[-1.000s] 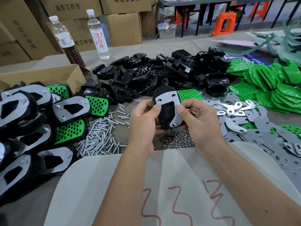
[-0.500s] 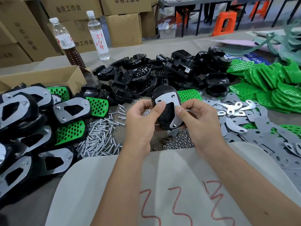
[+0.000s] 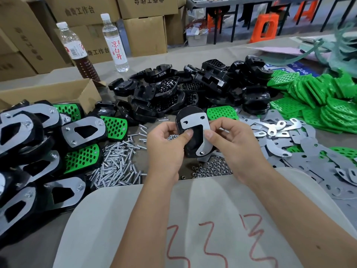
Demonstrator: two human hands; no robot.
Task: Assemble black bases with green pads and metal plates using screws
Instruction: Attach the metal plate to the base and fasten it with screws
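Note:
Both hands hold one black base [image 3: 193, 141] up over the table, a grey metal plate [image 3: 195, 121] lying on its face. My left hand [image 3: 166, 146] grips the base's left side, thumb pressed on its middle. My right hand [image 3: 233, 144] pinches the plate's right arm, thumb on the metal. One screw head shows in the plate's lower tip; the two upper holes look empty. Loose screws [image 3: 117, 163] lie left of my hands, nuts [image 3: 212, 169] below them. Spare black bases [image 3: 173, 93], green pads [image 3: 318, 101] and metal plates [image 3: 301, 151] are heaped around.
Finished assemblies [image 3: 38, 151] are stacked at the left by an open cardboard box [image 3: 50, 91]. Two bottles [image 3: 114, 41] stand behind it, with cartons beyond. A white sack with red marks [image 3: 173, 219] covers my lap at the table's near edge.
The base and plate have turned a little in my hands, the plate's lower arm swinging right. My left thumb slid from the plate's edge onto the base's middle.

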